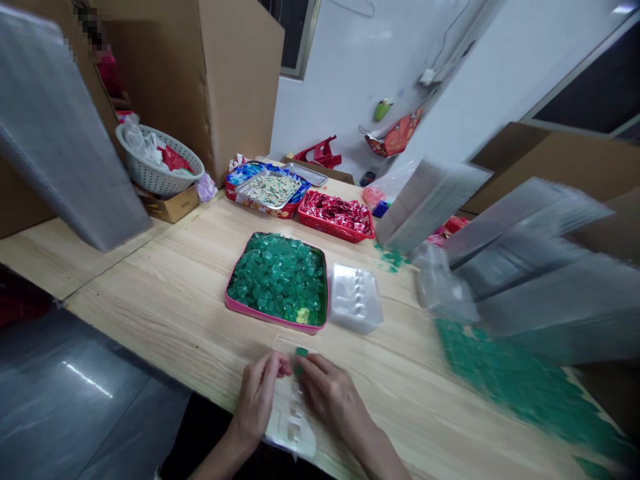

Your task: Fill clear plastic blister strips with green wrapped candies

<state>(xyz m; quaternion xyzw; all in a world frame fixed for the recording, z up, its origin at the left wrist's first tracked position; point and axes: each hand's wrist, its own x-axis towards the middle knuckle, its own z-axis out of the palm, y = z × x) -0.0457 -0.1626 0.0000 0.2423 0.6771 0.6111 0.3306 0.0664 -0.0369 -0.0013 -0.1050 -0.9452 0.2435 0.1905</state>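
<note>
A clear plastic blister tray [289, 427] with moulded recesses lies at the table's front edge, under both hands. My right hand [333, 393] is closed in a pinch on a small green piece [301, 352] over the tray's far end. Beside it, my left hand [260, 393] has its fingers curled together at the tray's left side; what they hold, if anything, is hidden. Just beyond the hands stands a pink-rimmed tin [277, 323] full of green translucent pieces [275, 273], with one yellowish piece [303, 315] near its front corner. To its right sits a stack of clear blister trays [356, 297].
Tall stacks of clear trays [530, 213] and flat green pieces [510, 380] occupy the right, blurred. Behind the tin are a red basket of red packets [363, 233] and a metal tray of small pieces [270, 190]. A tray stack [75, 140] and a white basket [155, 175] stand left.
</note>
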